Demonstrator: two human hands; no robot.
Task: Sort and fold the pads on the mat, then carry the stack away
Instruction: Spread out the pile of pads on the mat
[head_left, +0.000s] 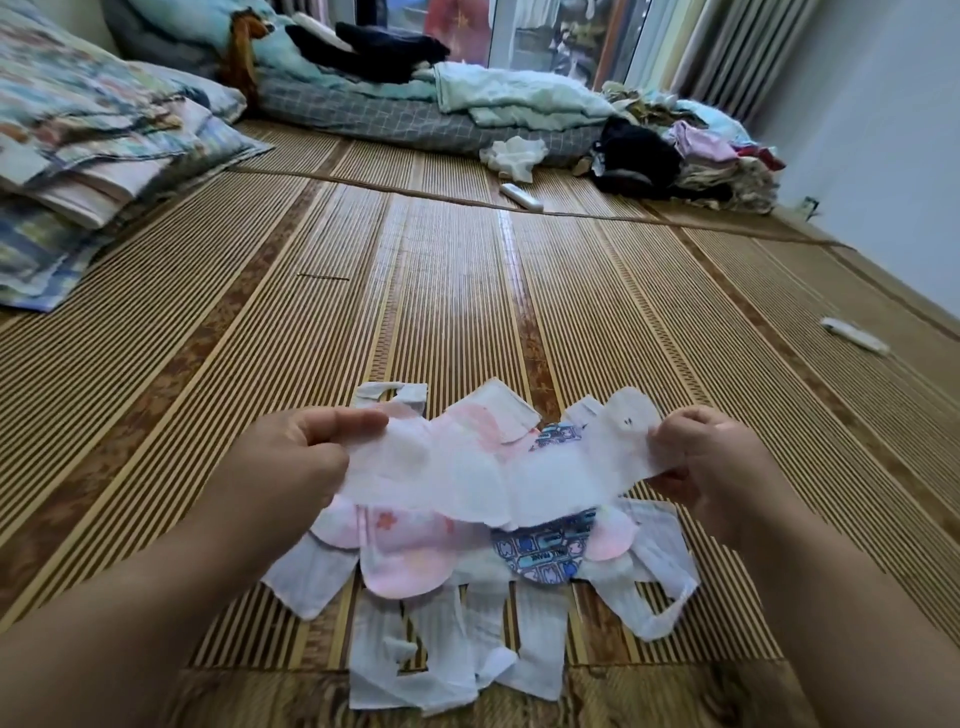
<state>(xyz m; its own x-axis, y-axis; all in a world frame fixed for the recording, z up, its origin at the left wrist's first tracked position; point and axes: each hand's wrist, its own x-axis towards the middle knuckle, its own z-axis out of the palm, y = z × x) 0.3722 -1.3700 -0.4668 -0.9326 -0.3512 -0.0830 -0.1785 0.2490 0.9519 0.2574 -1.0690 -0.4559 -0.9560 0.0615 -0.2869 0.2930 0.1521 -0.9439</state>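
I see my left hand (306, 457) and right hand (711, 467) pinching the ends of one white pad (498, 467), stretched above the unsorted pile (467, 582) at six o'clock on the bamboo mat (467, 291). No folded stack shows; I judge sorting barely begun.

Home bedroom: bedding (363, 111), pillows (93, 150).

Left hand (291, 457) and right hand (711, 467) pinch a white pad (498, 467) (stretched flat) above the pile of pads (467, 561) on the mat (467, 291).
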